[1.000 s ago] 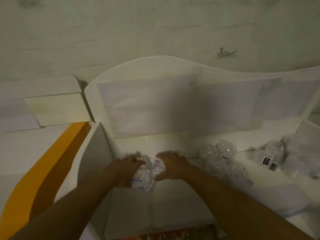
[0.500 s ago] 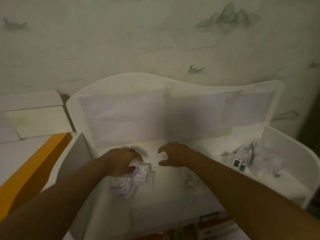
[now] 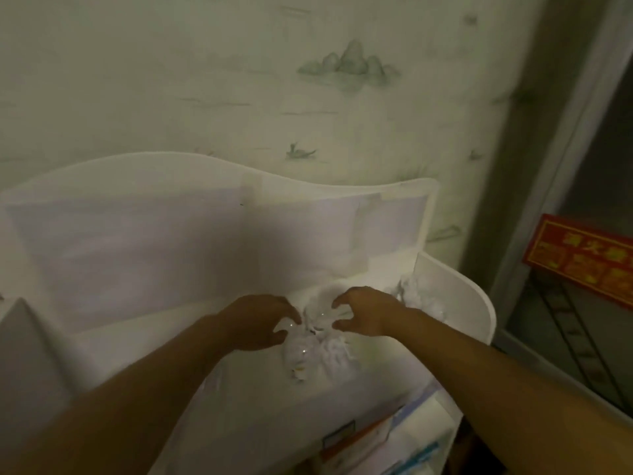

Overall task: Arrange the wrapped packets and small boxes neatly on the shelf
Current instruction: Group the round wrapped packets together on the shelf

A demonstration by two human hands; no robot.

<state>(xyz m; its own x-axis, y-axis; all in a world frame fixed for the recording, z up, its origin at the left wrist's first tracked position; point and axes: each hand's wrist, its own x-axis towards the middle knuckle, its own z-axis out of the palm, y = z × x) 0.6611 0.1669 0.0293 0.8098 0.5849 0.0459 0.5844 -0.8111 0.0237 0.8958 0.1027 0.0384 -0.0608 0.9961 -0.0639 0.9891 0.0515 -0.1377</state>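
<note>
My left hand and right hand, fingers curled, flank the wrapped packets near the shelf's right end; whether they grip, I cannot tell; film looks light, slippery, crushable: take by the sides

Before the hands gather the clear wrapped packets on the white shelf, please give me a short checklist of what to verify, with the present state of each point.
1. Left hand beside the pile of clear wrapped packets: ok, fingers curled at its left edge.
2. Right hand at the pile's right side: ok, thumb and fingers spread toward it.
3. Firm grip on any packet: cannot tell, the picture is blurred.
4. Pile fully on the shelf: ok, it lies back from the front edge.
5. Second heap of packets by the shelf's right side wall: not ok, untidy.
6. Small boxes located: cannot tell, none shows on the top.
</note>
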